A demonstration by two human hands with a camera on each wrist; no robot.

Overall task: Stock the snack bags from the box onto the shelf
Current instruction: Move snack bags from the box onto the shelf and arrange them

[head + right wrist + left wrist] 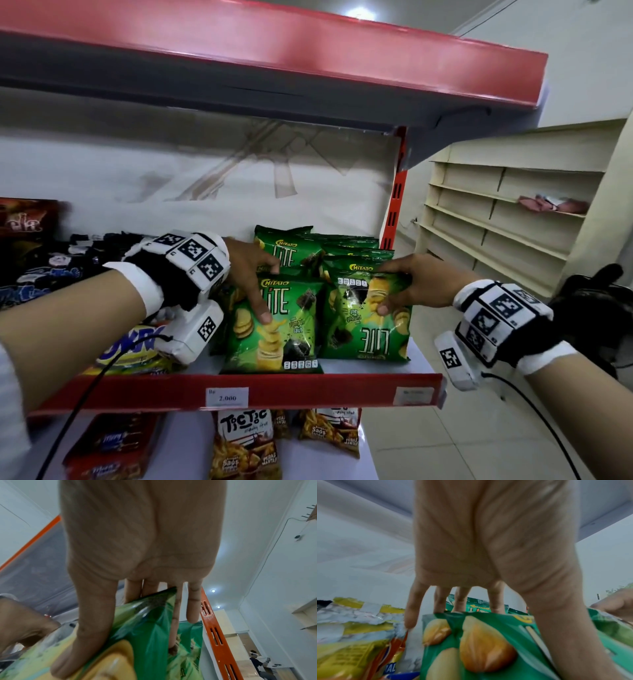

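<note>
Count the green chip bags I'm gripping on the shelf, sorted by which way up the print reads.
Upright green bag: 1, in the left hand
Upside-down green bag: 1, in the right hand
Total: 2

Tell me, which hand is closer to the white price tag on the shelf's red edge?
Left. The left hand holds the upright green bag almost directly above the price tag; the right hand holds the upside-down bag farther right.

Open gap above green bags (291,253); upper shelf (274,68) overhangs.
</note>
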